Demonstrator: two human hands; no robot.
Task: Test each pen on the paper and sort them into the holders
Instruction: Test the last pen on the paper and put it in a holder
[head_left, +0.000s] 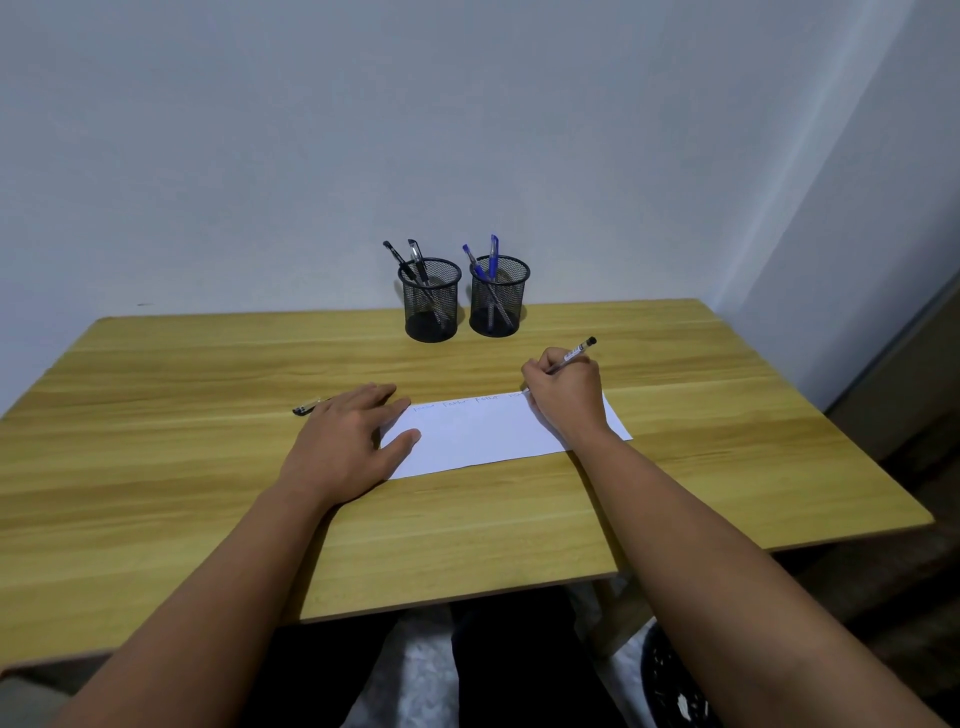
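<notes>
A white strip of paper (488, 434) lies across the middle of the wooden table (208, 467), with faint written marks along its far edge. My right hand (563, 389) grips a clear pen with a black end (574, 354), its tip down at the paper's far right corner. My left hand (348, 436) lies flat, fingers spread, on the paper's left end. Just behind that hand rests a black pen (306, 408), partly hidden. At the back stand two black mesh holders: the left holder (431, 301) has two black pens, the right holder (498, 296) has two blue pens.
The table stands against a pale wall, with a corner of the room to the right. Its front edge runs near my lap, and its right edge drops to a dark floor. A dark round object (675, 686) sits under the table at the lower right.
</notes>
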